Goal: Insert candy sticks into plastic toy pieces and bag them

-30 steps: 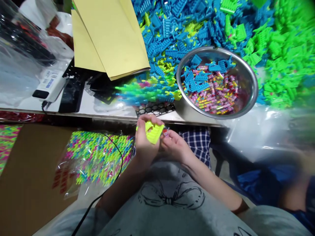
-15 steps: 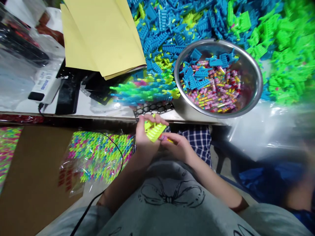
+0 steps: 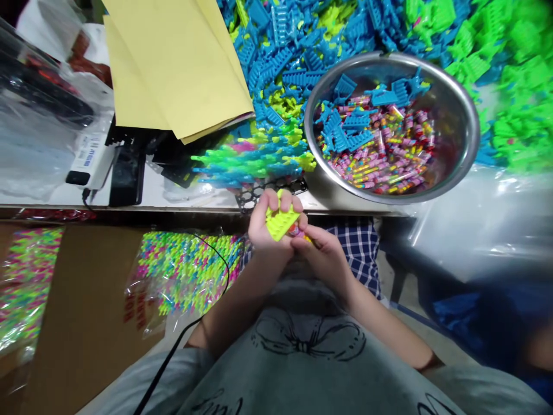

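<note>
My left hand (image 3: 260, 225) is closed around a ridged yellow plastic toy piece (image 3: 281, 223), its fingers curled over the top. Pinched in my right hand (image 3: 327, 253) is a small tube with a pink and yellow printed wrapper (image 3: 298, 230). The tube's end meets the right side of the yellow piece; whether it sits inside is hidden by my fingers. Both hands are in front of the table edge, above my lap. Beyond them a metal bowl (image 3: 469, 132) holds many similar tubes (image 3: 389, 167) and several blue ridged pieces (image 3: 345, 129).
Blue ridged pieces (image 3: 276, 63) and green ones (image 3: 518, 115) are heaped at the back. A row of mixed coloured pieces (image 3: 254, 155) lies by the table edge, near yellow card sheets (image 3: 173, 63). Bagged coloured pieces (image 3: 190, 271) rest on a cardboard box (image 3: 90, 311) at lower left.
Both hands have moved slightly right and up in view. My left fingers curl further over the yellow piece, and my right hand has brought the tube closer against it.
</note>
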The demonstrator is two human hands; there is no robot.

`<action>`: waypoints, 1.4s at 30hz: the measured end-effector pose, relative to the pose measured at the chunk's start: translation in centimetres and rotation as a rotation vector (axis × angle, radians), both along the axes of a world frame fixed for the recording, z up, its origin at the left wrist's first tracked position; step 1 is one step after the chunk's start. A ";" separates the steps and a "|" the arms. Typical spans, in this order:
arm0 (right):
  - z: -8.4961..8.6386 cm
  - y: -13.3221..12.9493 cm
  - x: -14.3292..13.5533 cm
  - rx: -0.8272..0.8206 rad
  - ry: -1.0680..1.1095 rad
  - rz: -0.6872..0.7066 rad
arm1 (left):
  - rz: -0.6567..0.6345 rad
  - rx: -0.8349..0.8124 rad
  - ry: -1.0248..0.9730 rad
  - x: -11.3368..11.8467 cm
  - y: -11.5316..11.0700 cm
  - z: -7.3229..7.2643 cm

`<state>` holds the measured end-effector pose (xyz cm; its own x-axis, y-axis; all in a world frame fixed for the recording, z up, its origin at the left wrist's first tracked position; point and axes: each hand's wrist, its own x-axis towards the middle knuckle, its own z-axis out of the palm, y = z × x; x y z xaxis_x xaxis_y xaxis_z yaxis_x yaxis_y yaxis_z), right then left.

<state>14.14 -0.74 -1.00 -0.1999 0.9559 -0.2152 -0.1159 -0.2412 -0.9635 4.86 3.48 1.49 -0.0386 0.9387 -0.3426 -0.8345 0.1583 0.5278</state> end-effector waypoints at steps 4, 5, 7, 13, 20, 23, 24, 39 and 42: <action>0.2 0.4 0.3 0.210 -0.156 -0.074 | 0.040 0.000 0.040 0.7 0.7 0.5; 0.2 0.4 0.4 0.262 -0.189 -0.074 | 0.045 0.003 0.042 0.9 0.8 0.6; 0.2 0.6 0.8 0.341 -0.239 -0.062 | 0.053 0.015 0.037 1.1 0.9 0.7; 0.8 0.9 1.4 0.506 -0.426 -0.029 | -0.014 0.116 0.076 1.4 1.4 0.6; 1.2 1.9 1.9 0.587 -0.546 0.059 | -0.029 0.268 0.262 0.7 1.6 -0.3; 0.5 2.3 2.2 0.663 -0.560 0.112 | -0.046 0.227 0.277 0.7 1.6 -0.6; 0.2 2.3 2.2 0.682 -0.561 0.120 | -0.056 0.204 0.282 0.7 1.6 -0.7; -0.4 2.1 2.2 0.311 -0.184 0.195 | -0.076 0.349 0.320 0.3 0.3 -0.1; -0.4 1.9 2.2 0.138 -0.001 0.212 | 0.001 0.402 0.280 0.2 -0.2 0.4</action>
<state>16.35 1.14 -1.39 -0.3993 0.9128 -0.0855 -0.0761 -0.1260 -0.9891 5.05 3.31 1.89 -0.0787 0.9944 0.0702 -0.6521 -0.1046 0.7509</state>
